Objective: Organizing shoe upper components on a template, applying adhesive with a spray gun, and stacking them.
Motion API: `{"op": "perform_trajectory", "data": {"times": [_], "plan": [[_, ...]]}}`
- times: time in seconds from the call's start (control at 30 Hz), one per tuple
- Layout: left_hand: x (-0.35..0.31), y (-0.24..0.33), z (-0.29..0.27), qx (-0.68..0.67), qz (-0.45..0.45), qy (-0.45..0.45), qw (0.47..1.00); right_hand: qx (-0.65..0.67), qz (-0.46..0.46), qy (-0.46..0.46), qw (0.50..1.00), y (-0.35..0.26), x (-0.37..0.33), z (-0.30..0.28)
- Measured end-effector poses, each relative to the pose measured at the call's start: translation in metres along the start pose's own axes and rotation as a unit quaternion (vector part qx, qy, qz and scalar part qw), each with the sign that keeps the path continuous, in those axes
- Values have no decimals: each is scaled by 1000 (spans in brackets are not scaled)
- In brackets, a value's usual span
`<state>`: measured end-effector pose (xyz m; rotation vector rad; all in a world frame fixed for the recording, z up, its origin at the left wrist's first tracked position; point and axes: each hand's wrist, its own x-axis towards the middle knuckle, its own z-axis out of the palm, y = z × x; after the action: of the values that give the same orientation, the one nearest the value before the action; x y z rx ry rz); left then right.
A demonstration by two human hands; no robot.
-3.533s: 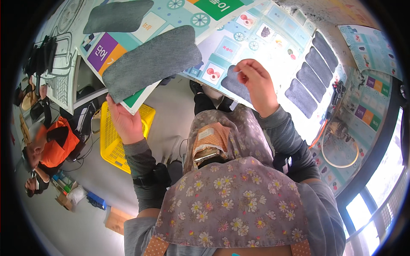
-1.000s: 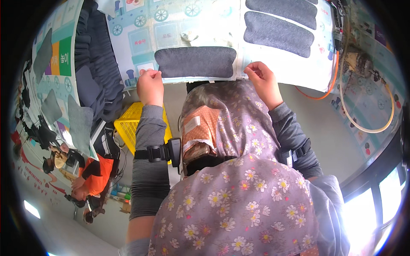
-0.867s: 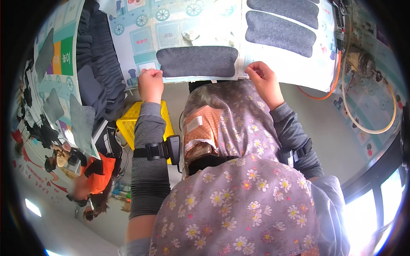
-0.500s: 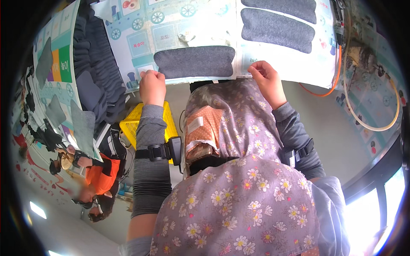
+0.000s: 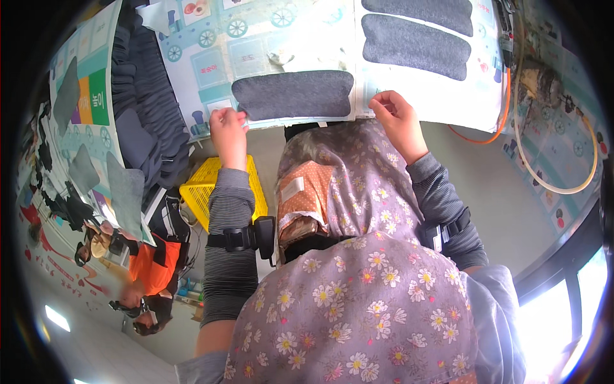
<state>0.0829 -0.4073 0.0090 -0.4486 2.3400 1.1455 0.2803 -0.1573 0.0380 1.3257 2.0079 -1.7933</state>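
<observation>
A dark grey felt-like fabric piece (image 5: pixel 294 94), long with wavy ends, lies flat on the near edge of a printed white-and-blue table sheet (image 5: pixel 208 70). My left hand (image 5: pixel 228 136) is at its lower left corner, fingers loosely bent and the thumb side a little apart; a fingertip seems to touch the fabric. To the right of the piece, my right hand (image 5: pixel 398 121) hovers by the sheet's near edge. Its fingers are curved with a small gap to the thumb, and I see nothing in them. Two similar grey pieces (image 5: pixel 417 47) lie farther off at the right.
Stacked dark grey pieces (image 5: pixel 150 96) line the left side, beside a second printed board (image 5: pixel 96 96). Below the table's edge stands a yellow plastic basket (image 5: pixel 211 185). An orange hose (image 5: pixel 509 96) hangs at the right. A person in orange (image 5: pixel 153 265) works at the far left.
My left hand has drawn slightly toward me, and its fingers have loosened from a closed shape. My right hand and the fabric pieces stay almost where they were.
</observation>
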Motion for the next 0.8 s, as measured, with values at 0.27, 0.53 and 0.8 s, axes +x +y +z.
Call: {"op": "perform_trajectory", "data": {"times": [0.27, 0.53, 0.8], "plan": [[2, 6, -10, 137, 69, -77, 985, 4, -21, -8, 1000, -9, 2, 4], [-137, 223, 11, -221, 235, -218, 921, 245, 129, -145, 950, -14, 0, -9], [-153, 268, -52, -220, 196, -241, 925, 744, 31, -360, 562, -117, 16, -2]]}}
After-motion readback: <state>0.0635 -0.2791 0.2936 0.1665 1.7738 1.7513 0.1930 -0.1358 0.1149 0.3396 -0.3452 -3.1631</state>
